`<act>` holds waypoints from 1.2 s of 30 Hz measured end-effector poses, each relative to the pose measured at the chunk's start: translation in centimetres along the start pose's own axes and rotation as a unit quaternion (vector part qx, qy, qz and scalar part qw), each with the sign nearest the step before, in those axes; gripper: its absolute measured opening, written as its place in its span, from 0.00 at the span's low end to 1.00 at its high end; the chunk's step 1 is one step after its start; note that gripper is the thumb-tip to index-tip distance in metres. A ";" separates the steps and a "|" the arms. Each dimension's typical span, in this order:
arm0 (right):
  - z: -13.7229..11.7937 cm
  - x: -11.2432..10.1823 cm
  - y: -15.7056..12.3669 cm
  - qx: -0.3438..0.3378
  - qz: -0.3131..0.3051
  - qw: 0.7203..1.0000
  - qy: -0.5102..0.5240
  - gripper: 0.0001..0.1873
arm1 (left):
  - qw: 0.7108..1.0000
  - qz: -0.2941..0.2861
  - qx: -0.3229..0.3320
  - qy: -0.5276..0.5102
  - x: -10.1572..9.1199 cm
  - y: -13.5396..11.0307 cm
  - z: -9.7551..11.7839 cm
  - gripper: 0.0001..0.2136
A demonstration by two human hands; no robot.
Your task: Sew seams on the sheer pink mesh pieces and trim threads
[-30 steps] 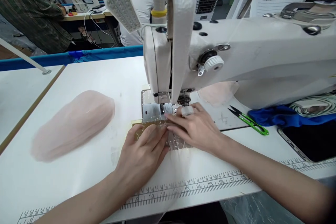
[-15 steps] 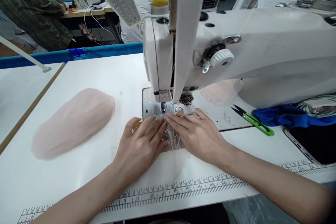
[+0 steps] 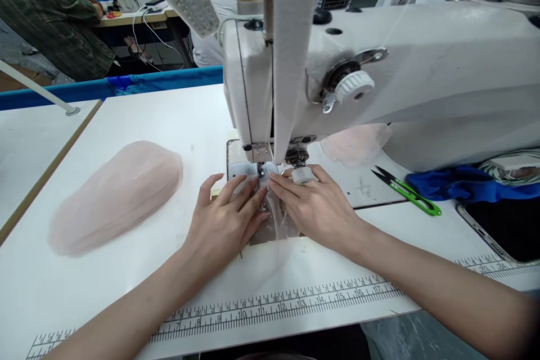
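Observation:
A strip of thin, sheer fabric (image 3: 276, 214) lies under the needle area of a white sewing machine (image 3: 354, 45), its near end trailing toward the front edge. My left hand (image 3: 225, 216) rests with fingers spread and bent lightly, their tips on the fabric's left side just before the presser foot (image 3: 260, 170). From the right, my right hand (image 3: 318, 202) lies over the fabric with its fingers stretched out, fingertips close to those of the left. Part of the fabric is hidden beneath both hands.
A pale pink sheer piece (image 3: 122, 197) lies at left, another (image 3: 356, 143) behind the needle. Green thread snips (image 3: 409, 191), a blue cloth (image 3: 459, 185) and a phone (image 3: 502, 228) are at right. A printed ruler (image 3: 261, 309) runs along the front edge. A person's sleeve (image 3: 50, 28) shows far left.
Both hands have shifted slightly toward the needle, fingertips still on the fabric. More of the fabric shows between and in front of them. The view has moved a little.

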State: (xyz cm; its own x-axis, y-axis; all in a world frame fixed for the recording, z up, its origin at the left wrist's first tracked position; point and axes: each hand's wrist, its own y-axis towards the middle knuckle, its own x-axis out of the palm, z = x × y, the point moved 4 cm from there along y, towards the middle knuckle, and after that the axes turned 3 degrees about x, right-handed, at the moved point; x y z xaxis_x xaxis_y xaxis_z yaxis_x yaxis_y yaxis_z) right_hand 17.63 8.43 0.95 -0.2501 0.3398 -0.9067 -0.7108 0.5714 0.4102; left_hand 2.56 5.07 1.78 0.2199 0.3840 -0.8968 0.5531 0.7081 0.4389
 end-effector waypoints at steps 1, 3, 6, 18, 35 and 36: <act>0.0 0.0 0.0 0.001 0.001 1.000 0.000 0.16 | 1.000 0.001 -0.001 -0.002 0.0 0.0 0.0 0.15; 0.0 0.0 0.0 0.001 0.001 1.000 0.001 0.16 | 1.000 0.001 0.001 -0.001 0.1 0.0 0.0 0.15; 0.1 0.0 0.0 0.000 0.002 1.000 0.004 0.16 | 1.000 -0.005 0.005 0.006 0.0 0.1 0.1 0.15; 0.2 0.1 -0.1 -0.004 0.004 1.000 0.001 0.17 | 1.000 -0.011 -0.002 0.007 0.1 0.2 0.1 0.15; 0.7 -0.3 0.3 -0.013 0.010 1.000 0.014 0.18 | 0.999 -0.024 -0.018 -0.012 0.6 0.1 -0.6 0.15; 0.8 -0.9 0.2 -0.011 0.020 0.999 0.030 0.18 | 1.000 -0.017 -0.017 -0.019 0.2 0.1 -0.5 0.15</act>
State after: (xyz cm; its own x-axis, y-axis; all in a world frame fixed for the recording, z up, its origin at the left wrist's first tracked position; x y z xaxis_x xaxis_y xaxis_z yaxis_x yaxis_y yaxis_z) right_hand 18.23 8.88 1.90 -0.3175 0.3166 -0.8938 -0.7134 0.5413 0.4451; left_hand 2.25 5.55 1.70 0.2324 0.3373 -0.9123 0.5333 0.7402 0.4095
